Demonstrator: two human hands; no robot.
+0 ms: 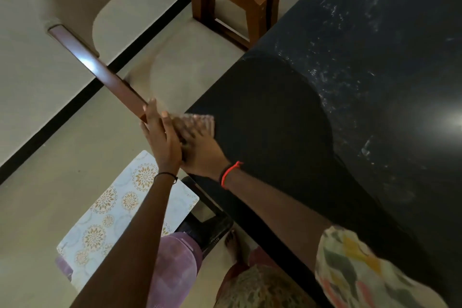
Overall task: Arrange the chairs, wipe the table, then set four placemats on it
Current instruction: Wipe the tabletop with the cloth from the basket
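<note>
Here the right hand (200, 147) presses a blurred pinkish cloth (200, 122) flat at the dark stone table's (375, 82) near-left edge; the left hand (162, 137), fingers extended, meets it there. Floral pale-blue placemats (112, 207) lie on a seat below, left of the table.

The room is dim and the colours muted, with a soft grain all over. The one strong light is a white glare spot (455, 121) on the dark table (375, 70), at its right side by the frame edge; it blooms and washes out the surface around it. Left of that glare, pale smears and specks catch the light across the tabletop. A large rounded shadow (270, 117) lies over the table's near-left part, and a matching curved shadow falls on the floor (37, 82) beyond the table's left edge. The chair rail (97, 70) left of the table carries a small bright sheen. Both hands at the table's edge are motion-blurred. Straight lines bow toward the frame edges.
</note>
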